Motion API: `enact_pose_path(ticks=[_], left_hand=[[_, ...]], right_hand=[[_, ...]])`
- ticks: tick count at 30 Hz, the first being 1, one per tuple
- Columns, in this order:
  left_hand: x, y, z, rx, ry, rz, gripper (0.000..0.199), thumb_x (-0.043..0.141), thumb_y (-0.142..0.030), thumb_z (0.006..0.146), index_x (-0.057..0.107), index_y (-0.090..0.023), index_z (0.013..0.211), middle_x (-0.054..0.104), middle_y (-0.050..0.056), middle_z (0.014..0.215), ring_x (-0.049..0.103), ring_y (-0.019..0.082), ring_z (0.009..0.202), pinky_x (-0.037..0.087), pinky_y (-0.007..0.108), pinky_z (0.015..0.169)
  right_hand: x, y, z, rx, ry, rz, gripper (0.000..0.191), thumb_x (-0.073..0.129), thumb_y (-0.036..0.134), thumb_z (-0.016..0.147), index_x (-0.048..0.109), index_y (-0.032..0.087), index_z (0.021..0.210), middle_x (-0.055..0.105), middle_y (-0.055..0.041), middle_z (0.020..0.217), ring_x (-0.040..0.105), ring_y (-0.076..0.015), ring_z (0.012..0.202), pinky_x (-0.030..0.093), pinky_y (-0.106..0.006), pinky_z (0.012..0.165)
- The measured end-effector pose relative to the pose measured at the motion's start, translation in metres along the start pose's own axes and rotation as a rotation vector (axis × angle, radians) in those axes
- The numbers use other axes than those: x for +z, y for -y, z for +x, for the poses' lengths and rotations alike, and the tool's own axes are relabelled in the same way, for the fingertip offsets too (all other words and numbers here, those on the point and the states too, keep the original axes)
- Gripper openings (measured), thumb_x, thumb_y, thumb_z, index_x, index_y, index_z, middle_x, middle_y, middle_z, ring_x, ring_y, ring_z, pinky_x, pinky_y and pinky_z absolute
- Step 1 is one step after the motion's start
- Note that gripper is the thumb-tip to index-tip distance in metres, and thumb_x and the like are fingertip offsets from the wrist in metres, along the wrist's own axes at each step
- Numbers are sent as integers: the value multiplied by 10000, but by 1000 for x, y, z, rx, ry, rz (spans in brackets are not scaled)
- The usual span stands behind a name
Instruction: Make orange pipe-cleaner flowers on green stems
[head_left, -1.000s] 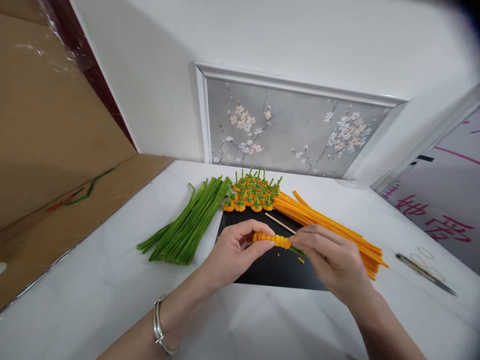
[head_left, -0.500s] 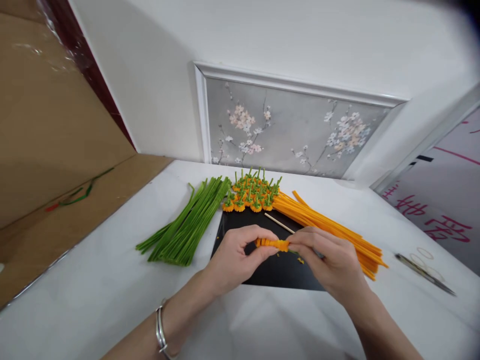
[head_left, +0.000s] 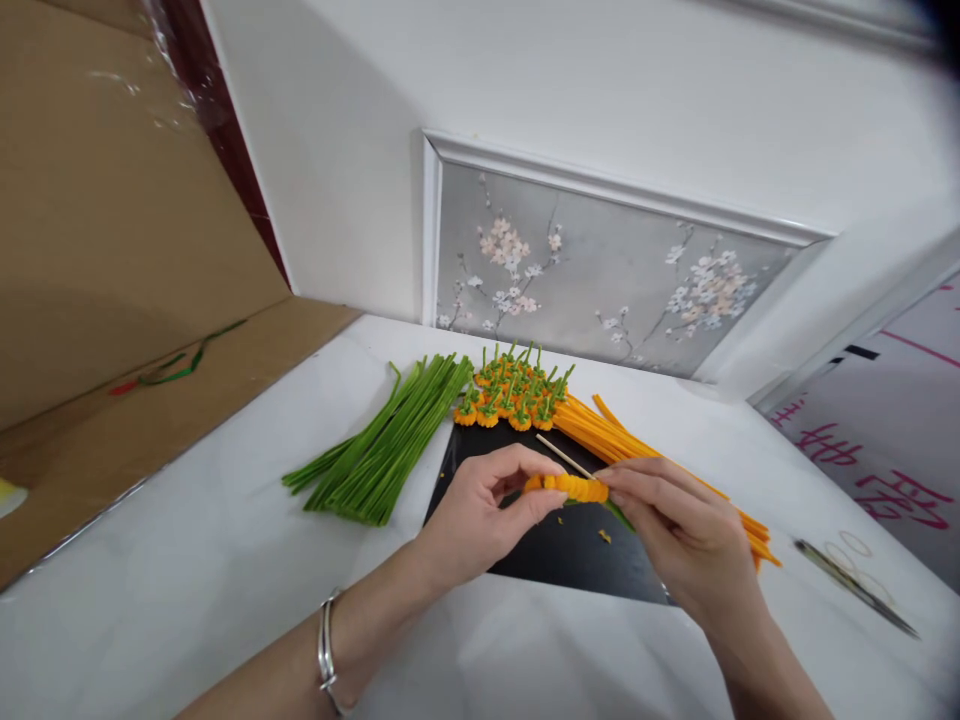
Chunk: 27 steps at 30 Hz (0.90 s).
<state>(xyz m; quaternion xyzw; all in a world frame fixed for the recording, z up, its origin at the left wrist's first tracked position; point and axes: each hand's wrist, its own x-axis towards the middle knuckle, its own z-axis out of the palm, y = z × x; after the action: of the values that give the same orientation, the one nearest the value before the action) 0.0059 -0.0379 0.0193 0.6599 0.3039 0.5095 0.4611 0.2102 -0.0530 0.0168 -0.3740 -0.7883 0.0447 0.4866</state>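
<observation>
Over the black mat [head_left: 577, 570], my left hand [head_left: 480, 510] pinches one end of a bunched orange pipe cleaner piece [head_left: 574, 487] between thumb and fingers. My right hand [head_left: 682, 520] grips its other end. A green pipe cleaner end sticks out below the right fingertips. Just behind the hands lies a thin pale stick [head_left: 564, 453], its near end hidden by the right fingers. At the mat's far edge stand several small orange pumpkin shapes [head_left: 517, 392] with green stems.
To the left lies a bundle of green pipe cleaners [head_left: 394, 440]; to the right, a bundle of orange ones [head_left: 622, 430]. Dark scissors or tweezers [head_left: 855, 588] and thin rings [head_left: 855, 543] rest at the far right. A cardboard box [head_left: 112, 230] borders the white table [head_left: 225, 540].
The orange piece now shows longer between my hands, and my right hand has shifted slightly right. More green shows beneath it. The whole view has tilted a little.
</observation>
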Motion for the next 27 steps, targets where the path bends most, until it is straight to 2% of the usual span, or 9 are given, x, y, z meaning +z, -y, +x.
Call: enact_pose_path(ticks=[4,7,9,12,15,18,22,24,27], left_hand=[[2,4,-1,-5,13,35,94,660,-156,776,686,-165,865,689,16,793,623,117,708,490,227,668],[3,5,-1,-1,34,54,93,644,-158,787,678,-164,873,683,20,790,620,118,689,487,229,647],[3,5,-1,8,33,64,92,640,-156,789,669,-167,876,675,16,790,615,114,691,487,225,651],[3,4,0,-12,-21,41,85,623,-168,804,635,-170,887,652,4,784,613,105,690,497,221,662],[2,2,1,-67,-44,-12,58,588,-186,828,589,-171,883,612,-20,715,601,92,630,493,205,616],[1,1,1,-67,-28,-18,81,603,-195,818,587,-176,895,612,-19,730,586,91,627,484,200,605],[0,5,-2,-6,10,123,150,652,-226,801,649,-186,945,667,20,853,592,117,717,478,211,641],[0,7,-4,25,17,215,156,643,-234,816,670,-186,962,686,26,844,586,119,695,467,213,629],[-1,9,-6,63,-28,328,154,630,-249,832,686,-173,954,701,27,794,564,110,628,443,209,582]], right_hand=[[0,-2,-5,-116,54,-97,401,544,24,866,636,259,1177,698,-33,964,680,-136,803,571,-222,714],[1,-2,-7,-142,76,-166,440,531,29,874,609,270,1234,703,-30,917,684,-140,764,573,-226,683],[1,-1,-8,-87,57,-171,421,537,57,877,611,276,1229,710,-26,906,690,-149,766,577,-236,675],[2,0,-6,102,2,-34,375,583,133,862,598,263,1213,716,-27,919,695,-157,771,584,-245,659],[4,0,-2,275,30,156,250,614,182,834,641,233,1077,699,-61,1015,685,-179,870,579,-261,691],[7,0,0,348,72,247,59,614,204,826,673,202,827,679,-80,1057,657,-194,936,559,-257,697],[10,5,0,424,118,271,104,575,243,866,636,183,808,649,-30,767,597,-125,638,486,-209,524],[11,9,0,421,125,236,114,554,244,885,621,184,815,596,1,662,539,-106,548,445,-204,475],[12,14,0,275,77,135,113,554,195,884,615,193,788,617,-13,714,578,-123,622,481,-229,558]])
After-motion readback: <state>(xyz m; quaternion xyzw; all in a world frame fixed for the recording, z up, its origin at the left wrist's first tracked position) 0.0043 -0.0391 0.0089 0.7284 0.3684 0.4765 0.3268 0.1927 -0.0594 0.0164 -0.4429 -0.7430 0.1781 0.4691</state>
